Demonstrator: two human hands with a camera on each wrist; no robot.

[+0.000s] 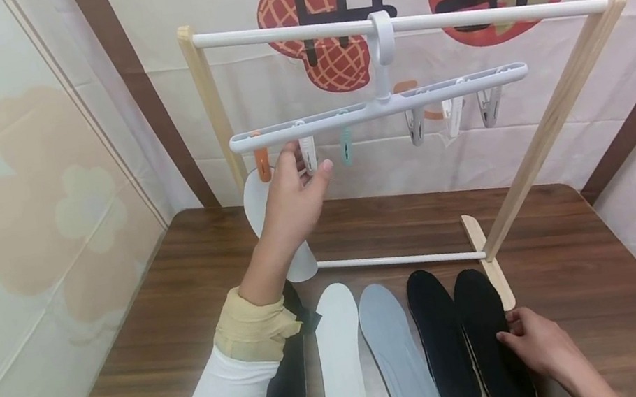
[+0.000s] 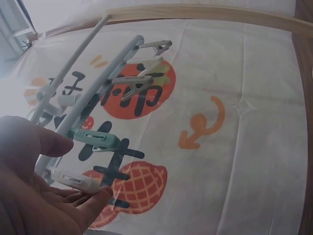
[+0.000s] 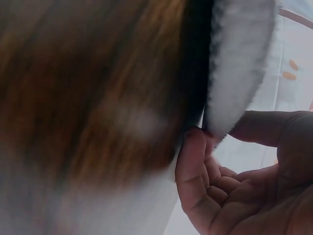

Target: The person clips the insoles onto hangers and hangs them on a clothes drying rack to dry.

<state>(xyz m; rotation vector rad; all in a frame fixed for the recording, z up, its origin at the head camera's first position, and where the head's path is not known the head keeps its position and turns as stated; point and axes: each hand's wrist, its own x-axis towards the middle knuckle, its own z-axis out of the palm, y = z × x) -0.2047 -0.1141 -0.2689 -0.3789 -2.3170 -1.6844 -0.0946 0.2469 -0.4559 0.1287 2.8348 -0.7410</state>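
Note:
My left hand (image 1: 294,192) is raised at the white clothespin (image 1: 307,150) under a pale plastic clip hanger (image 1: 330,124). In the left wrist view its fingertips (image 2: 103,195) lie along that white clothespin, while the thumb stays apart from it. To the left, an orange clothespin (image 1: 262,157) has a white insole (image 1: 254,199) hanging from it, partly hidden behind the hand and forearm. My right hand (image 1: 541,340) pinches the edge of the rightmost black insole (image 1: 487,332) between thumb and fingers. The right wrist view shows this grip close up.
The hanger hooks over the white bar (image 1: 465,18) of a wooden-sided rack (image 1: 558,113). A teal clothespin (image 1: 346,140) and several others hang along it. On the brown table (image 1: 150,370) lie a white insole (image 1: 342,357), a grey insole (image 1: 398,355) and more black insoles (image 1: 444,346).

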